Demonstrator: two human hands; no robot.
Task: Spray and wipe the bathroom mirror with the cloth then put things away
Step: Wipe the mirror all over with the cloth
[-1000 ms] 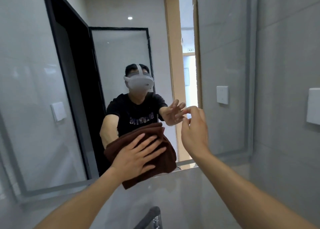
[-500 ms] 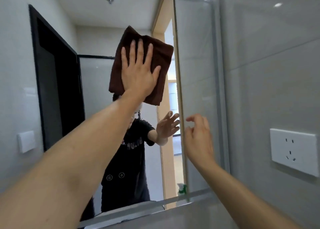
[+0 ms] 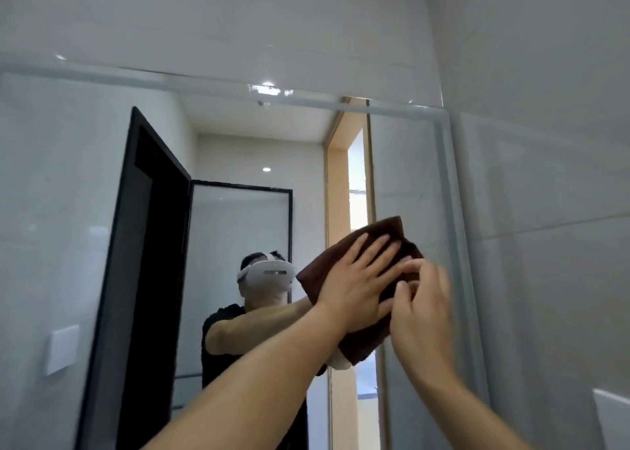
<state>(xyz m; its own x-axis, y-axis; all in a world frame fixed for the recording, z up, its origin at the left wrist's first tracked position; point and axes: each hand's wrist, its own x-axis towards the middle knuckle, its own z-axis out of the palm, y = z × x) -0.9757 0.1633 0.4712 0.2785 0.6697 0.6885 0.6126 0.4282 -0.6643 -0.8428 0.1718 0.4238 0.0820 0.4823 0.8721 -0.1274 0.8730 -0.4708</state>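
Brown and folded, the cloth (image 3: pixel 370 308) lies flat against the bathroom mirror (image 3: pixel 238 211), close to the mirror's right edge and well below its top edge, as a person wipes the glass. The left hand (image 3: pixel 354 279) presses the cloth to the mirror with fingers spread and straight, the forearm reaching up from below. The right hand (image 3: pixel 421 309) is at the cloth's right side, between the cloth and the mirror's right frame; its fingers curl toward the fabric, but motion blur hides whether they pinch it or merely touch it, so that hand's grip cannot be told. Reflected in the mirror, to the cloth's left, are the person in a white headset (image 3: pixel 269 274) and dark shirt, a black-framed door (image 3: pixel 150 245) and a ceiling light. A white wall plate (image 3: pixel 612 415) sits on the tiled wall to the right of the mirror, at the frame's lower corner. No spray bottle is in view.

The step in hand appears to be the wiping, with this pass working the mirror's right-hand strip. The next move likely calls for steady flat pressure carried along the right edge and up toward the top corner, keeping the cloth from bunching under the palm. Putting things away is not yet begun.
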